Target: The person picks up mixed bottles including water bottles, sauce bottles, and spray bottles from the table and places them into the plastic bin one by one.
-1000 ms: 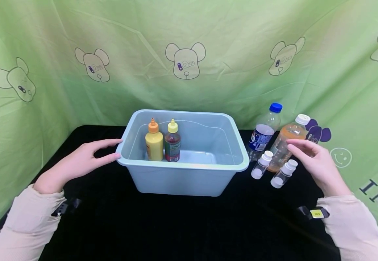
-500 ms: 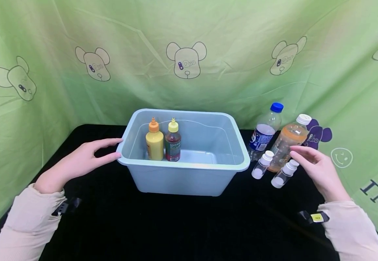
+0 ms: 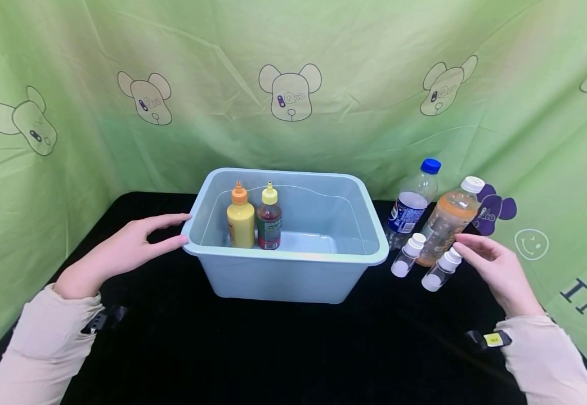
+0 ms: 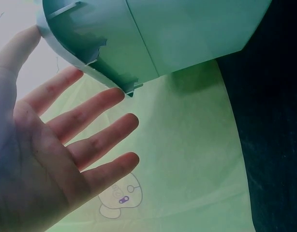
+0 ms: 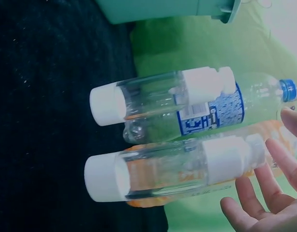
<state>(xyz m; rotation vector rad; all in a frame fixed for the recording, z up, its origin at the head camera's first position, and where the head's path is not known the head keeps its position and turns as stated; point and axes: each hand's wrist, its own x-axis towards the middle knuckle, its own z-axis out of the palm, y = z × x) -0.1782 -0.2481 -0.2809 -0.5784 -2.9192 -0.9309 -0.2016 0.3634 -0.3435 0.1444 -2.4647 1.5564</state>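
My left hand (image 3: 131,247) touches the left rim of a light blue plastic tub (image 3: 278,281) with fairly straight fingers. Over at the right, my right hand (image 3: 498,273) reaches its fingertips to the white top of a small clear bottle (image 3: 439,274). In the right wrist view its thumb and fingers are spread around that top, loosely curved and not closed. A matching small bottle (image 3: 407,257) stands just left of it. Inside the tub are a yellow squeeze bottle (image 3: 241,225) with an orange nozzle and a dark red one (image 3: 269,228) with a yellow nozzle.
Behind the small bottles stand a clear drink bottle (image 3: 407,214) with a blue cap and another (image 3: 455,209) with an orange band and white cap. Black cloth (image 3: 273,354) covers the table. A green printed curtain (image 3: 364,135) hangs behind and at both sides.
My right hand has moved down from in front of the orange-banded bottle to the top of the nearer small bottle. My left hand stays at the tub's rim.
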